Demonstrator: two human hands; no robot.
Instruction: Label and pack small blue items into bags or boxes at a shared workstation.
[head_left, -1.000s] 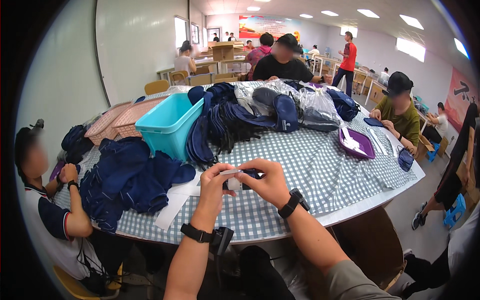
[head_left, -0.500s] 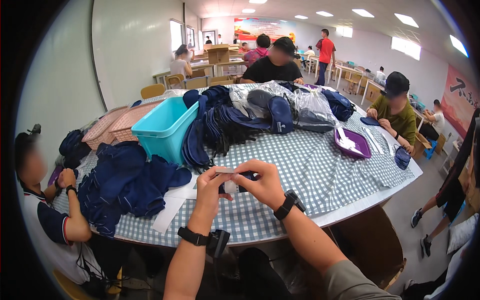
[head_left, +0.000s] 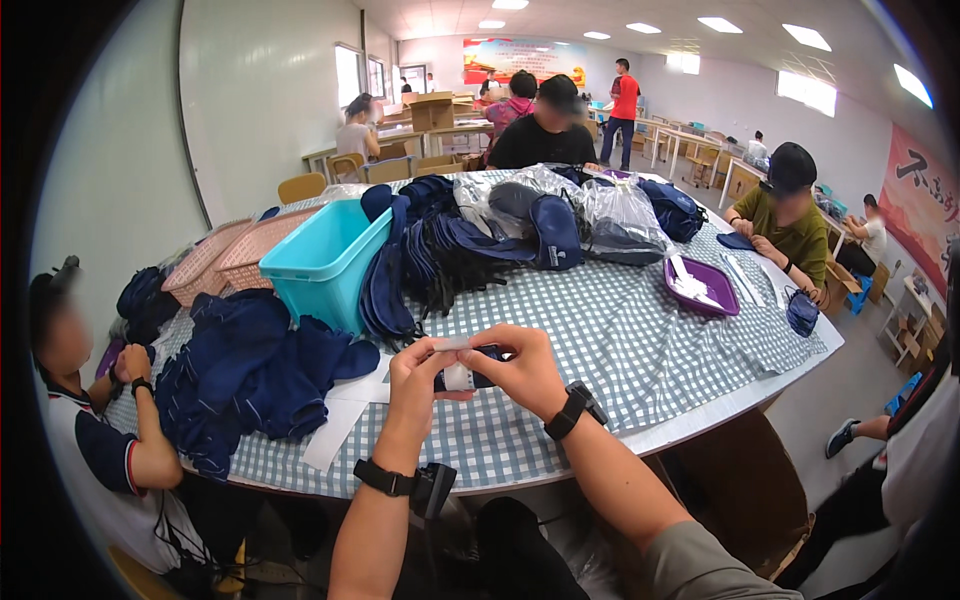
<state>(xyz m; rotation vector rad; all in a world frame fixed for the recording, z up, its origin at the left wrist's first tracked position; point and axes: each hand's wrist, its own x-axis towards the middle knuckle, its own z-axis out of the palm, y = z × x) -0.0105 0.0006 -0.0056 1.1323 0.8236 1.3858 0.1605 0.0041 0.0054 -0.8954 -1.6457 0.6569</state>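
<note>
A: Head view, hands?
B: Left hand (head_left: 414,374) and right hand (head_left: 524,366) both closed, pinching a small navy item (head_left: 484,379) and pale strip (head_left: 453,344) above the table's near middle.
A: Writing?
B: Red banner (head_left: 922,205), far right: big dark characters. Poster (head_left: 524,62) on far wall: lettering too small. White mark on navy cap (head_left: 556,232). Print on strip: can't tell.
A: Edges, room?
B: Forearms cross near table edge (head_left: 640,446). Checked cloth (head_left: 600,350) spans right hand to purple tray (head_left: 733,303). Left's tighter: navy fabric pile (head_left: 235,365), turquoise bin (head_left: 312,272).
</note>
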